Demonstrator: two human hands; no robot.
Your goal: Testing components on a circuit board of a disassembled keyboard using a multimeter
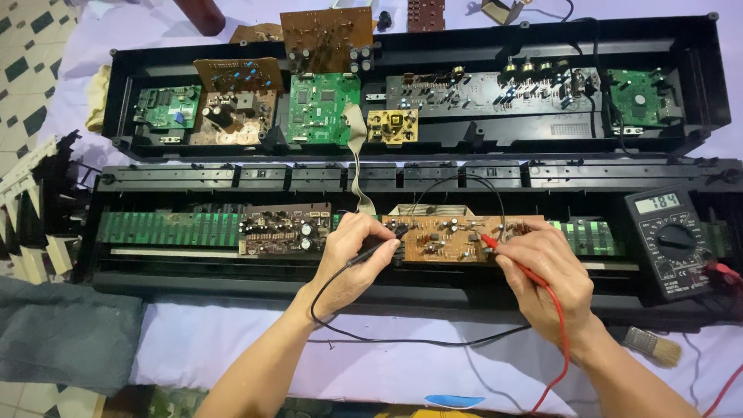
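Observation:
My left hand is shut on a black test probe whose tip rests on the left end of a brown circuit board. On the same board's right part, my right hand holds a red test probe tip down. A black lead and a red lead trail from the probes over the white cloth. The board lies in the near half of an opened black keyboard case. To the right sits a dark multimeter with its display lit.
The far case half holds several green and brown circuit boards. A smaller brown board lies left of my hands. A paintbrush lies near the right front. White keys and a grey cloth are at left.

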